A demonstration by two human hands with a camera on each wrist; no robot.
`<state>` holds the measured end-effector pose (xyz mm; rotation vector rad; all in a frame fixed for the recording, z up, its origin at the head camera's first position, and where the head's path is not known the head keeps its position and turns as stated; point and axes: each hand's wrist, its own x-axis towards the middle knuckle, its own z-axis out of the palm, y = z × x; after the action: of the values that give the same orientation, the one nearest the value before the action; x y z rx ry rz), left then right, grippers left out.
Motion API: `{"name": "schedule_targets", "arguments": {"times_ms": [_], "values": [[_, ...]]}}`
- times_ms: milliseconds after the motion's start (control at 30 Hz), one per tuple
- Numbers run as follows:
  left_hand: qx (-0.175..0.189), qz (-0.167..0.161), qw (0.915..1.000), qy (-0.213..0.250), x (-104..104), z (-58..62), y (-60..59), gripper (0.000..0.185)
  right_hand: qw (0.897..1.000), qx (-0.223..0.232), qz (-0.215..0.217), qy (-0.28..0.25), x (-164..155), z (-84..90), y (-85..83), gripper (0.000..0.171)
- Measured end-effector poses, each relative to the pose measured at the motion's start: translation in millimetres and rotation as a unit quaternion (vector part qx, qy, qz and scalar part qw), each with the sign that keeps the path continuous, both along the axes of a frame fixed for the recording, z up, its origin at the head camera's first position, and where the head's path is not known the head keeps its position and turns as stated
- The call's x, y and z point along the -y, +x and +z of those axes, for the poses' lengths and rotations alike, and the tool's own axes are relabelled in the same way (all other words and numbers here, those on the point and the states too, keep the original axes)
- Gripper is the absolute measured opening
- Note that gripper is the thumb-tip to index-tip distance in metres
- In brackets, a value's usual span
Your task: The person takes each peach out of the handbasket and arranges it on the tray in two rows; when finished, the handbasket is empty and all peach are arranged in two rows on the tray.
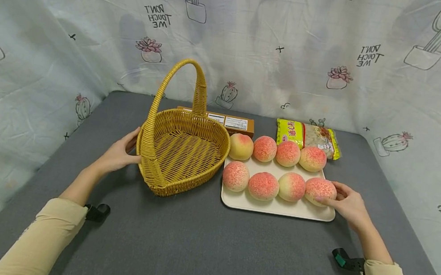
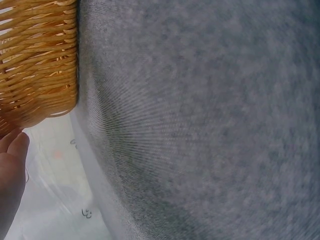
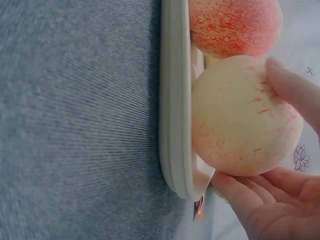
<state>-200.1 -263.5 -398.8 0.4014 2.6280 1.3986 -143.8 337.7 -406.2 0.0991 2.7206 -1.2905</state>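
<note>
In the head view my left hand [image 1: 119,152] touches the outer left side of a yellow wicker basket [image 1: 182,189] with a tall arched handle, thumb and fingers spread along its wall. Nothing lies inside the basket. In the left wrist view, the fingers [image 2: 17,147] meet the woven wall [image 2: 40,65]. My right hand [image 1: 351,207] holds the front-right peach [image 1: 320,190], its thumb on one side and fingers around the other. That peach [image 3: 245,117] sits at the end of a cream tray [image 3: 175,100], beside another peach [image 3: 237,25].
Several more pink-and-cream peaches [image 1: 264,186] stand in two rows on the tray [image 1: 277,208]. Behind them lie a yellow food packet [image 1: 311,137] and a brown box [image 1: 242,124], partly hidden. A patterned curtain [image 1: 252,69] borders the grey table [image 1: 201,247].
</note>
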Motion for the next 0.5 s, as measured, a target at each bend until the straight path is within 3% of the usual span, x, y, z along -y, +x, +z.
{"name": "schedule_targets", "arguments": {"times_ms": [500], "values": [[0.007,-0.005,0.9999,-0.008,-0.1,-0.7,-0.9,0.098,0.999,0.013,0.027,-0.025,-4.3,9.0,-0.4,0.086]]}}
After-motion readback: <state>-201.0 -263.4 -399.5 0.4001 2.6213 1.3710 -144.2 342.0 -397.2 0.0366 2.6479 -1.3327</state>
